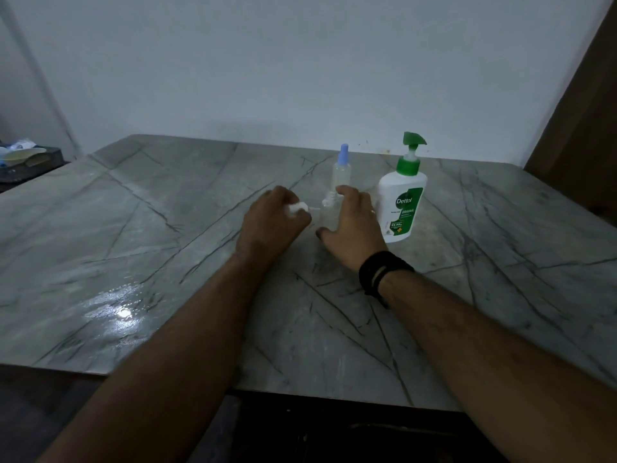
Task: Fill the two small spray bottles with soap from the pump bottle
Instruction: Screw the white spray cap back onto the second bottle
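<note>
A small clear spray bottle stands uncapped on the marble table, and my right hand grips its body. Its white spray cap, with a thin tube pointing toward the bottle, is pinched in my left hand just left of the neck. Behind them stands a second clear spray bottle with a lilac cap on. The white pump bottle with a green pump head stands upright right beside my right hand.
The table runs up to a pale wall at the back. A dark tray with papers sits off the far left corner. A brown wooden panel rises at the right. A black band circles my right wrist.
</note>
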